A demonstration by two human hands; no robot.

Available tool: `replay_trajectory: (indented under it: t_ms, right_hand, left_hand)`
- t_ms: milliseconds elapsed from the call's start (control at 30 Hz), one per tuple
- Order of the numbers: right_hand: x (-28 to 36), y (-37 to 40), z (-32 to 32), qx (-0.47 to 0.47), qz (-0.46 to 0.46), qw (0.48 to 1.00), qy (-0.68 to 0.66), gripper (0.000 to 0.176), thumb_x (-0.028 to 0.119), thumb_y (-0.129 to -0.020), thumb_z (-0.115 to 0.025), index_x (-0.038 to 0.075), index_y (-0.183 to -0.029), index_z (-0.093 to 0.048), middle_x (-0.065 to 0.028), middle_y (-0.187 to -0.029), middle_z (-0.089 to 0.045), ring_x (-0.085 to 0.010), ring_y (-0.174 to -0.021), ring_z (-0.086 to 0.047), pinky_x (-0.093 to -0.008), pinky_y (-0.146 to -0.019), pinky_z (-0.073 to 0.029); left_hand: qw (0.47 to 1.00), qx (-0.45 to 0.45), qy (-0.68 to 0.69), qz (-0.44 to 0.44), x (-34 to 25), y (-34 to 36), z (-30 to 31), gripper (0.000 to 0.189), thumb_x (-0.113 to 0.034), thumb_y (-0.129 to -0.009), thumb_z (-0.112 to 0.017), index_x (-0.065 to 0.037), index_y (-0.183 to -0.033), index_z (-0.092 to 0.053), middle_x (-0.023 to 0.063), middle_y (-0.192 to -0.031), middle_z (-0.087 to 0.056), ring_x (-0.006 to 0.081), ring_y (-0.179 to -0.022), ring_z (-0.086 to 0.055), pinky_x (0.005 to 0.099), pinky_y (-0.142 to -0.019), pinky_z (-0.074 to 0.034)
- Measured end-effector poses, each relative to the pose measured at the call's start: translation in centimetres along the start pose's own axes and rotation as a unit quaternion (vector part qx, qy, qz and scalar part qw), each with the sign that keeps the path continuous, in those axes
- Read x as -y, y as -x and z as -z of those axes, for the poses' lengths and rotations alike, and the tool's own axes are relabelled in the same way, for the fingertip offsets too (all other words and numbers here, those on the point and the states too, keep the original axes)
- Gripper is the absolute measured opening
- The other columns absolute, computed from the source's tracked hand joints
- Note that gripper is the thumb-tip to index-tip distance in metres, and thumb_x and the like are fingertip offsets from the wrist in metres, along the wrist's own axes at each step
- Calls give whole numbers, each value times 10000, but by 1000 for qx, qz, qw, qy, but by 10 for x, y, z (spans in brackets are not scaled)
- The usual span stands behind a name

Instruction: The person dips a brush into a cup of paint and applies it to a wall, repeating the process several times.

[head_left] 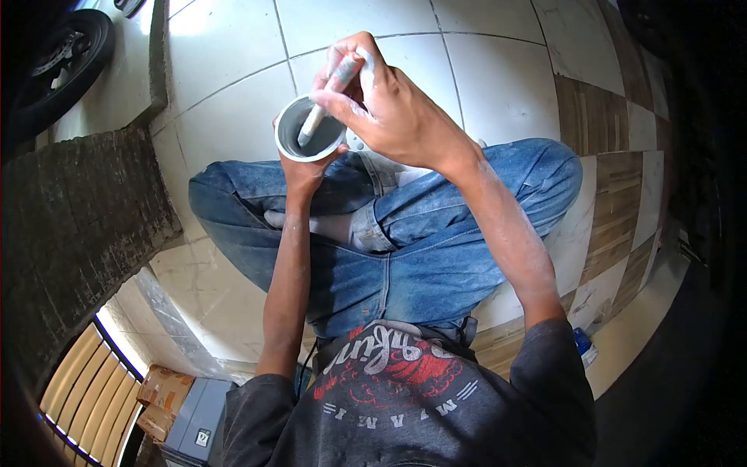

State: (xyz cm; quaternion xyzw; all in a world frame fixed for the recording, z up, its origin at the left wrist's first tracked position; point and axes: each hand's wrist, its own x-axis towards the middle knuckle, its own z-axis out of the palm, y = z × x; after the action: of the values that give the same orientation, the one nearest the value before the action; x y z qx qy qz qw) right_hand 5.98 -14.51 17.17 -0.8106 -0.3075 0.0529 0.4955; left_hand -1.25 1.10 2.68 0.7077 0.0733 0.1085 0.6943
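Observation:
A grey, round, hollow cup [332,134] with a pale rim is tilted so its opening faces me. My left hand [306,173] is closed around its lower side, most of the fingers hidden behind it. My right hand [393,109], dusted with white, pinches a thick stick [314,119] near its upper end. The stick is pale with grey smears, and its lower end reaches inside the cup against the inner wall. Both hands are out in front of my crossed legs [436,222], above the tiled floor.
White floor tiles [226,47] spread ahead, with wood-patterned ones [591,117] on the right. A black wheel [66,62] stands at the upper left above a dark rough block [85,210]. A grey box [198,416], a brown carton [165,389] and a slatted piece [85,381] sit lower left.

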Motion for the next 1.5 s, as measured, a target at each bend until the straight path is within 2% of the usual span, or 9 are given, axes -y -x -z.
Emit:
replay_trajectory:
  t_ms: [200,233,300,467,700,833,1233,1367,1500]
  right_hand:
    - [-1,17,-9,44,-36,995,-76,273,58,-883,-601,40,-1012,-362,-116,-916,-617,-135,-683,-592,-260,-574,-473]
    - [2,20,-7,46,-31,995,-79,273,58,-883,-601,40,-1012,-362,-116,-916,-617,-135,-683,-592,-260,-574,-473]
    - [6,25,-3,47,10,996,-80,389,140,-882,-608,73,-1138,-324,-201,-815,-641,-395,-785,-665,-408,-661,-536]
    - [24,38,12,-21,87,981,-172,328,-7,-824,-642,34,-1012,-376,-143,-912,-627,-250,-828,-652,-317,-718,-508]
    - [22,61,12,1,77,985,-156,344,-62,-834,-584,36,-1039,-326,-151,-980,-613,-219,-878,-632,-307,-752,-489]
    - [26,70,26,8,127,974,-185,390,-123,-814,-547,77,-1015,-279,-223,-1003,-581,-253,-929,-616,-315,-775,-489]
    - [32,85,63,59,112,972,-200,398,-126,-820,-538,93,-1027,-277,-249,-1021,-575,-291,-969,-614,-359,-843,-481]
    - [36,88,67,-9,83,969,-234,360,-64,-861,-543,102,-1024,-269,-260,-999,-593,-264,-925,-622,-332,-802,-507]
    - [38,84,43,-152,30,947,-282,352,0,-897,-543,100,-1035,-235,-277,-957,-609,-212,-681,-612,-253,-623,-521]
  left_hand:
    - [998,17,-43,-49,-38,5,2,939,-188,-499,-933,-13,-1222,-360,101,-1137,-523,201,-1042,-555,327,-922,-445]
    - [995,30,-54,-79,-37,7,5,923,-167,-512,-920,-12,-1235,-367,101,-1141,-519,203,-1043,-558,323,-919,-449]
    - [988,59,-103,-103,-32,13,11,891,-141,-549,-874,-30,-1276,-370,104,-1216,-471,212,-1116,-507,345,-970,-397]
    - [990,35,-74,-116,-46,24,5,915,-155,-564,-874,-33,-1292,-332,112,-1192,-499,212,-1091,-533,344,-954,-424]
    - [969,-18,-146,-196,-53,27,6,892,-224,-555,-893,-6,-1261,-394,118,-1152,-552,226,-1011,-611,315,-874,-488]
    - [978,-42,-115,-168,-46,32,14,812,-242,-555,-882,-7,-1225,-488,115,-1240,-429,237,-1112,-533,342,-939,-437]
    - [972,-28,-173,-155,-41,48,10,816,-201,-566,-875,-4,-1236,-454,110,-1210,-457,227,-1076,-551,333,-929,-441]
    - [967,-65,-188,-160,-32,48,13,876,-170,-561,-880,-9,-1265,-384,107,-1202,-472,220,-1080,-547,324,-937,-436]
    - [947,-42,-246,-203,-38,47,12,884,-167,-576,-877,-17,-1277,-361,105,-1175,-493,221,-1079,-549,323,-936,-434]
